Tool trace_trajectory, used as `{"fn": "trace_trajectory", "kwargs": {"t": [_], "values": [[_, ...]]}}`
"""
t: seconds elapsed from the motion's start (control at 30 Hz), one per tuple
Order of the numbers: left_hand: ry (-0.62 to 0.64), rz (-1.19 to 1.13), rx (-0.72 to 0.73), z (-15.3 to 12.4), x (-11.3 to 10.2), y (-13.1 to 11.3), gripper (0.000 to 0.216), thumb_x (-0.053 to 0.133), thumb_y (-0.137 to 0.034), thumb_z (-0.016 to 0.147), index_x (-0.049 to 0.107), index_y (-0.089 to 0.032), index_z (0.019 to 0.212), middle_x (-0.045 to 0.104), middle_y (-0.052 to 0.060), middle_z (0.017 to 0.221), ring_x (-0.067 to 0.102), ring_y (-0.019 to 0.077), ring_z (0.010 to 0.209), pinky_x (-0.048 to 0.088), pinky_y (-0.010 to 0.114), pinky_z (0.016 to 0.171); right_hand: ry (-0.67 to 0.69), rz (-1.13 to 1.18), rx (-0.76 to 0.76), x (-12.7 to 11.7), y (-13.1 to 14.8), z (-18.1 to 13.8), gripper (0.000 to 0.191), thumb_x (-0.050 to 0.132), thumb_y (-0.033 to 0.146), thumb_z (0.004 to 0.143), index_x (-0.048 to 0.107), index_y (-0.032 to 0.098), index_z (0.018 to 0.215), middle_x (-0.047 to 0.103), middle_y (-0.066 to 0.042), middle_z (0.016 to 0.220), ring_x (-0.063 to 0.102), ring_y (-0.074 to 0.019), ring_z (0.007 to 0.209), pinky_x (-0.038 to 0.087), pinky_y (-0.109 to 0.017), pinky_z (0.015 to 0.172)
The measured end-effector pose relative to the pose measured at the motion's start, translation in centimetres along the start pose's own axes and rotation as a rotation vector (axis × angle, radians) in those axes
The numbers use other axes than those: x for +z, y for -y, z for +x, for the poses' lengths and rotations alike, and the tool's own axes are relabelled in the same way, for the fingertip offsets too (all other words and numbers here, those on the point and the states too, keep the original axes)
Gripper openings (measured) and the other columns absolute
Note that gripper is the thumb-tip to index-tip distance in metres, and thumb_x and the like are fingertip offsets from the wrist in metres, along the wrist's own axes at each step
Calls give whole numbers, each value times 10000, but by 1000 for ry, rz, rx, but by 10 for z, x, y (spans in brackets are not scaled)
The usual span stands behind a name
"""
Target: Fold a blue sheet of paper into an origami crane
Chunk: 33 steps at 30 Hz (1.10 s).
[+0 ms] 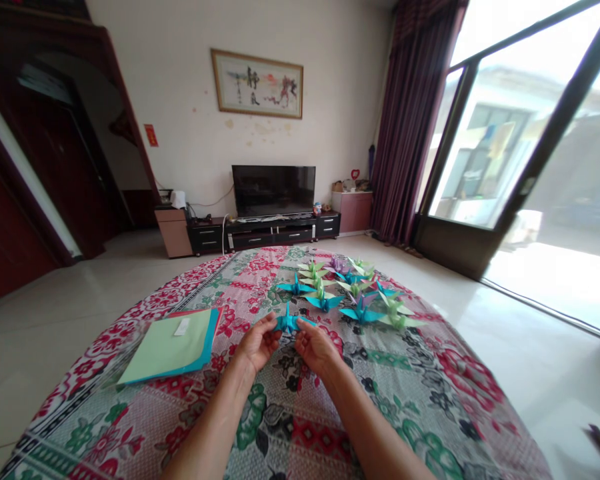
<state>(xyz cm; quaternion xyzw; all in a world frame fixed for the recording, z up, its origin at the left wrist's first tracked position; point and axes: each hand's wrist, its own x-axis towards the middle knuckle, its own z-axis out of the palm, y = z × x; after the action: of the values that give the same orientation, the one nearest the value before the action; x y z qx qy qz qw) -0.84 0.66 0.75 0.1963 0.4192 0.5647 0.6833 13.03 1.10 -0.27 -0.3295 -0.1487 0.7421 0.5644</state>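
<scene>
A blue paper crane point(288, 323) is held between my two hands over the middle of the table. My left hand point(260, 341) pinches its left wing, fingers curled. On the other side, my right hand point(316, 344) grips the right wing between thumb and fingers. The crane's pointed neck or tail sticks upward. Beyond my hands, to the right, stand several folded cranes in blue, green and purple, among them a blue crane point(324, 302) and a green crane point(396, 311). Left of my hands lies a stack of coloured paper sheets point(167, 343), pale green on top, with blue and red edges showing.
A patterned floral cloth point(260, 407) covers the round table. On the top sheet rests a small white slip point(181, 327). Farther off are a television point(274, 191) on a low cabinet point(293, 235), a dark curtain point(403, 120) and a glass door at right.
</scene>
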Motion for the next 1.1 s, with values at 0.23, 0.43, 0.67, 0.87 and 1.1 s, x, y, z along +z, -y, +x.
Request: {"fn": "trace_trajectory", "kwargs": {"t": [0.23,0.43,0.67,0.87,1.1], "values": [[-13,18,-5,2,-3,-1,267,602,-92,712,573,-150,971,628,-9,577,608,106,454,433,158,371,-7,-43,4,-1,0,0,188,677,180,654,493,169,619,503,67,441,491,-44,384,436,-130,394],[-35,36,-16,4,-6,-1,282,575,-107,734,569,-158,1011,656,17,637,637,133,505,450,178,377,-46,15,-20,0,1,0,203,660,175,680,470,177,611,475,76,428,471,-39,365,433,-130,383],[-60,20,-13,4,-4,0,278,585,-91,715,566,-153,986,650,9,612,639,131,497,437,162,375,-75,40,-14,0,2,3,200,658,161,696,484,170,599,471,69,422,468,-40,355,433,-123,380],[-81,30,-10,1,-3,-2,266,551,-95,743,570,-143,1004,653,22,618,644,139,507,442,169,369,-40,54,1,1,4,-1,152,609,178,745,507,164,634,497,57,420,485,-56,369,451,-151,385],[-119,26,51,-2,-1,-3,205,576,-77,733,582,-130,931,638,6,604,629,122,473,434,156,346,-78,89,-8,1,4,0,139,605,147,751,511,160,649,499,59,419,491,-52,367,457,-149,395]]}}
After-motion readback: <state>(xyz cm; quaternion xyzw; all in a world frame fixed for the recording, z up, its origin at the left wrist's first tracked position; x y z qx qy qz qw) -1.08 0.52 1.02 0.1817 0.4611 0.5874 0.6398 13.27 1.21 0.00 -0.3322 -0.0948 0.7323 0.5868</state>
